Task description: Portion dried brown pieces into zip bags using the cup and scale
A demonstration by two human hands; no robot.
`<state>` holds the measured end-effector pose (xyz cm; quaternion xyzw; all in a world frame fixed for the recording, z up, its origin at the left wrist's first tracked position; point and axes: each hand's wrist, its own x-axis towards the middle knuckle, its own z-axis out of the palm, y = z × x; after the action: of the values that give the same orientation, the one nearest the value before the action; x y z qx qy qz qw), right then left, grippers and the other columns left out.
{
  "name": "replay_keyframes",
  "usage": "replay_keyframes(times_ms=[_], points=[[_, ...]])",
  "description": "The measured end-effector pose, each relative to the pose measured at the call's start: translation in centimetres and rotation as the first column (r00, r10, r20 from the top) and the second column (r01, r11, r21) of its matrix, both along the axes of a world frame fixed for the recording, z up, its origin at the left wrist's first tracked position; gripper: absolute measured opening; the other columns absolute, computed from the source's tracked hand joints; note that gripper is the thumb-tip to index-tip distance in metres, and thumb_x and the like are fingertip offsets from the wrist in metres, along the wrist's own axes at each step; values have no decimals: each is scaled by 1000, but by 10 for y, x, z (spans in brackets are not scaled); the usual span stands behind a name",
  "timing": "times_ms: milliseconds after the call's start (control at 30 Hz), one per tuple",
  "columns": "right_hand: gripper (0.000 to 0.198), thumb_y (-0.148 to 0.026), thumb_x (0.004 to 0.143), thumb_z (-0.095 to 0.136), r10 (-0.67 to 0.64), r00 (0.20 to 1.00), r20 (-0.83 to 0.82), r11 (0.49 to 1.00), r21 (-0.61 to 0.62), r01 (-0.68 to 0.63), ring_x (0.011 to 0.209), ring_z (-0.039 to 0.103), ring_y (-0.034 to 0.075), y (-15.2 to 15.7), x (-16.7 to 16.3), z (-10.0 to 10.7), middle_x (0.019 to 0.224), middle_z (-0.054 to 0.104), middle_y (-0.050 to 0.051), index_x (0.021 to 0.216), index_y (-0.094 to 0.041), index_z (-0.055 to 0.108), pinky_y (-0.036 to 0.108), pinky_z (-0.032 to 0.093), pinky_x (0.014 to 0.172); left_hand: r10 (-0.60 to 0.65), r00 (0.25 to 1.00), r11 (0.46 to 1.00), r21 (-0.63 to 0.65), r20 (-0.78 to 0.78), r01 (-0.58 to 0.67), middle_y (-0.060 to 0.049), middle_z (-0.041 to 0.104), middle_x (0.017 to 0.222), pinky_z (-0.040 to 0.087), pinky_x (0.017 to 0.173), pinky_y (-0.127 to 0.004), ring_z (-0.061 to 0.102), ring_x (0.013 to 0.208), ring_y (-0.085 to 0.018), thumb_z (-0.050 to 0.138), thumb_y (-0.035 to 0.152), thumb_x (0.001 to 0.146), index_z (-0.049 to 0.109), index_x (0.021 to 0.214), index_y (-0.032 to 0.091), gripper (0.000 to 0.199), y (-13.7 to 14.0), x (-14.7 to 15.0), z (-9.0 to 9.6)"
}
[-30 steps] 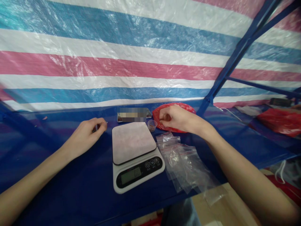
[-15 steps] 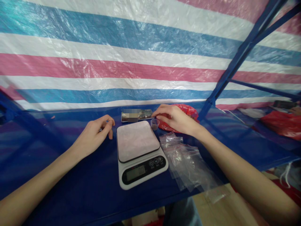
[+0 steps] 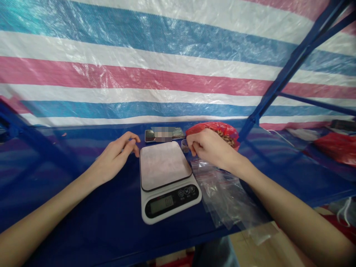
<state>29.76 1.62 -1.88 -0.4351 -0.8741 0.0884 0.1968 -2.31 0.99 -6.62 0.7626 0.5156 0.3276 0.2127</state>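
Observation:
A white kitchen scale (image 3: 167, 167) stands in front of me, its display reading 0.0 and its plate bare. My left hand (image 3: 119, 152) hovers by the scale's left edge, fingers loosely bent and apart, holding nothing. To the right, my right hand (image 3: 208, 148) has its fingers curled against the side of a small clear plastic cup (image 3: 184, 146), seemingly pinching it; the fingertips are partly hidden. Behind that hand sits an open red plastic bag (image 3: 196, 128) with small brown pieces inside. Several clear zip bags (image 3: 222, 196) lie overlapping beside the scale.
A phone (image 3: 178, 132) lies flat behind the scale. The blue tabletop (image 3: 111, 222) ends close to my knees. Striped sheeting (image 3: 155, 78) hangs at the back, and a blue metal frame (image 3: 267, 96) rises on the right. Another red bag (image 3: 336, 146) lies far right.
My right hand has moved from above the cup and phone end to the cup's right side, its fingers curling in. More of the red bag's contents shows. The left hand stays nearly in place.

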Motion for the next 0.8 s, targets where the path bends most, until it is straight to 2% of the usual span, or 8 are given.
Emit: replay_keyframes(times_ms=[167,367,433,500,600,667,700,800], points=[[25,2,67,49,91,995,52,978,-195,-79,61,58,15,-9,-4,-3,62,66,1,60,-20,60,28,35,62,-6,1000,1000,-15,6,6,0,73,89,45,92,-36,66,91,-22,36,52,109,57,117,24,36,-1,0,0],[23,0,69,47,193,981,7,961,-201,-188,57,52,12,-17,-7,-6,61,62,-1,60,-19,57,29,30,59,11,1000,1000,-8,6,-11,0,71,88,46,90,-35,65,89,-21,37,52,109,57,118,24,36,1,0,-1],[23,-1,70,47,219,976,-19,960,-172,-219,58,52,12,-17,-6,-3,61,61,-1,60,-19,57,29,30,59,15,1000,1000,-6,3,-15,0,71,88,46,91,-35,65,89,-21,37,51,109,57,117,24,35,1,-1,-1],[24,0,70,45,174,980,-96,979,-91,-183,58,53,12,-14,-3,0,61,61,-2,61,-19,57,28,33,60,14,1000,1000,-8,-4,-15,0,71,88,45,91,-36,65,90,-21,37,51,109,58,117,24,35,1,-1,-2],[28,0,72,42,2,966,-260,997,70,17,59,58,14,0,6,2,62,63,-1,63,-19,59,27,38,63,18,1000,1000,-7,-9,-18,1,69,84,46,87,-35,65,86,-21,36,51,109,57,116,24,35,0,-1,0],[30,0,75,44,-72,959,-273,984,135,113,66,63,16,14,14,-2,69,69,1,70,-19,66,28,42,67,29,1000,1000,3,-8,-29,1,68,82,46,82,-34,63,81,-20,36,50,109,57,115,23,35,-1,0,1],[32,0,77,45,-76,967,-243,982,149,115,72,66,18,21,18,-6,77,74,3,77,-18,71,29,44,71,37,999,999,11,-4,-37,1,68,81,46,80,-34,63,80,-20,36,50,109,58,114,23,35,-1,0,2],[34,-1,85,49,20,994,-111,995,103,-8,91,72,23,39,24,-20,100,80,8,94,-17,79,32,49,85,57,998,998,33,9,-58,0,67,81,46,77,-33,62,77,-20,36,51,108,58,113,23,36,-1,-1,3]])
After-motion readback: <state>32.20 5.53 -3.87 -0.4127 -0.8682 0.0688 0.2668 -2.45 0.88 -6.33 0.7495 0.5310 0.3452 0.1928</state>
